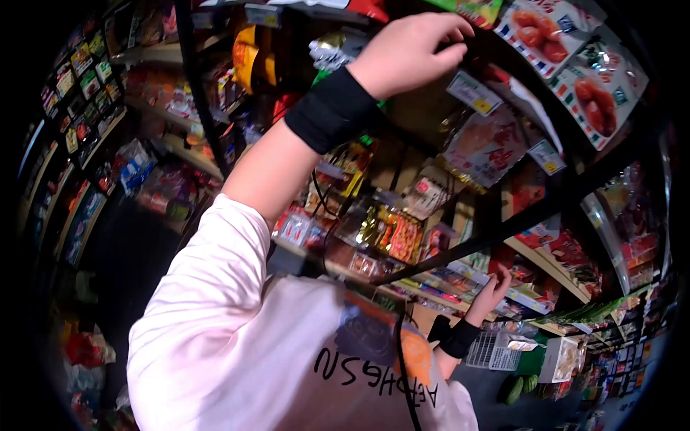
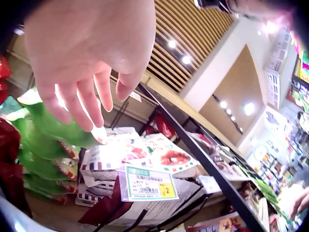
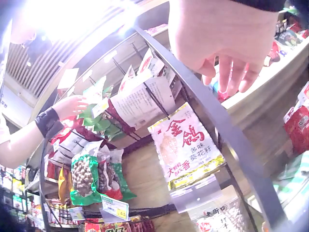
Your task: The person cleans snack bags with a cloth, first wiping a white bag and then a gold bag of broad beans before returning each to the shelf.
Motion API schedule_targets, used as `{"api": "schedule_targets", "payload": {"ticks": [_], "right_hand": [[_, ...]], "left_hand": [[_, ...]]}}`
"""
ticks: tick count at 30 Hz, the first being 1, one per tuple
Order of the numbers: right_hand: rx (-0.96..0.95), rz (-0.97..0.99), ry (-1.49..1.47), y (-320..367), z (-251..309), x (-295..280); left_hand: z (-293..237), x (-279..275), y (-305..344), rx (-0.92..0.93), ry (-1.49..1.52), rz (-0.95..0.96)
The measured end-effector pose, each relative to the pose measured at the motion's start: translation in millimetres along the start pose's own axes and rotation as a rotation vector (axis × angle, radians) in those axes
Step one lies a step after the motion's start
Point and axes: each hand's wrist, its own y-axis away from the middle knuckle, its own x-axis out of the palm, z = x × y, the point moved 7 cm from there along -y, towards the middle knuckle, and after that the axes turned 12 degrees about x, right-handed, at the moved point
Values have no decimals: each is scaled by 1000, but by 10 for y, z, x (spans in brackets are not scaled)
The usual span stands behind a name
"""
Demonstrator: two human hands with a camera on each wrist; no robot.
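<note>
My left hand is raised at the upper shelf, its fingers loosely bent. In the left wrist view this hand hangs over stacked green bags; whether the fingertips touch them I cannot tell. White packets with red food pictures hang beside them, behind a price tag. The right wrist view also shows the left hand by the green bags. My right hand is lower, away from the left one, with relaxed fingers. Seen from its own wrist, the right hand holds nothing visible.
A dark metal rail runs between the right hand and a hanging packet with red lettering. Bags of nuts hang lower down. Packed shelves surround the person. A white wire basket and a white box stand at the lower right.
</note>
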Motion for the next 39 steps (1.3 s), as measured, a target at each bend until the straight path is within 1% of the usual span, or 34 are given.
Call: {"api": "schedule_targets", "payload": {"ticks": [2,3,4,5,6,8,10,12,14,15,16,17,18,19,20,21,22,24,26,27,28,30,31,32,34,35,38,39], "right_hand": [[-29,66,-59,37,70,158],[-23,106,-67,54,52,237],[-17,137,-75,68,36,322],[29,196,-151,100,37,431],[78,242,-227,145,28,524],[122,370,-203,231,32,742],[213,525,-261,324,-116,1038],[323,679,-313,484,-313,1355],[366,802,-287,678,-337,1639],[437,897,-269,777,-474,1830],[500,956,-259,880,-636,2034],[628,1012,-318,1018,-839,2266],[381,1025,-50,1057,-1105,2480],[391,1093,4,1126,-1378,2787],[60,964,128,1103,-1610,3033],[228,973,366,1110,-1727,3216],[-88,950,556,1128,-1641,3388],[253,726,777,1015,-1779,3556],[299,667,926,1006,-1754,3636],[326,635,996,972,-1760,3661],[372,699,990,969,-1877,3728],[473,829,970,1023,-2091,3794],[431,872,1010,1047,-2142,3822],[408,828,929,1030,-2162,3816],[361,727,779,925,-1964,3641],[251,632,703,865,-1812,3519],[69,438,489,746,-1259,2942],[92,570,504,760,-1137,2809]], "left_hand": [[0,-335,378,-103,274,-138],[79,-484,581,-166,543,120],[146,-556,852,-254,611,123],[218,-628,1128,-344,676,119],[246,-641,1529,-459,517,-119],[230,-652,2151,-661,495,-79],[233,-546,2801,-870,531,-2],[74,-485,3182,-1011,504,45],[-40,-419,3498,-1107,623,38],[-85,-382,3653,-1176,638,88],[-135,-352,3776,-1196,619,153],[-190,-295,3847,-1202,659,173],[-247,-246,3916,-1209,698,195],[-277,-210,4021,-1236,693,221],[-302,-184,4051,-1265,690,225],[-323,-151,4083,-1272,703,231],[-339,-113,4105,-1276,715,234],[-434,-39,4075,-1291,727,245],[-514,25,4089,-1302,713,300],[-551,39,4071,-1271,672,379],[-585,54,4078,-1288,680,417],[-631,47,4019,-1301,717,421],[-634,44,4045,-1325,743,414],[-630,42,4105,-1350,765,376],[-599,66,4184,-1365,769,390],[-571,104,4243,-1357,788,409],[-481,363,4170,-1239,744,485],[-475,504,4060,-1194,740,506]]}}
